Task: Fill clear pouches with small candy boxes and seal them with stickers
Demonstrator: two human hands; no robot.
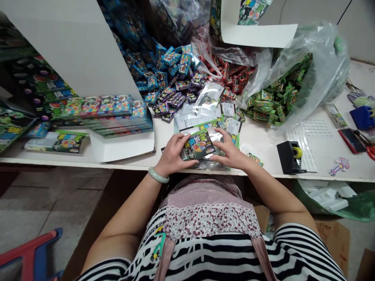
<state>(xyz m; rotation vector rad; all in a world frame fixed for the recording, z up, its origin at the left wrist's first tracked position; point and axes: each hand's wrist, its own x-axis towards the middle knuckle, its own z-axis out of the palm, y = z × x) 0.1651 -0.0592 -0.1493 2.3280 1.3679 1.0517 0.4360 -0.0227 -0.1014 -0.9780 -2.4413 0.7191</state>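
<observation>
A black plastic pouch (199, 146) with bright printed lettering and a clear part lies between my hands at the table's front edge. My left hand (172, 154), with a pale green bangle at the wrist, grips its left end between thumb and fingers. At the right end, my right hand (231, 152) has its fingers bent around the clear plastic; the exact contact of its fingertips is hard to make out. Beneath and behind are several more flat printed pouches (211, 95), some overlapping. A small green packet (256, 159) sits to the right of my right hand.
Heaps of small blue packets (172, 60), purple packets (168, 97), red packets (238, 78) and green packets (274, 101) stand behind. Left is an open white box (123, 146) with stacked packs. Right are a tape dispenser (288, 158) and a phone (351, 140).
</observation>
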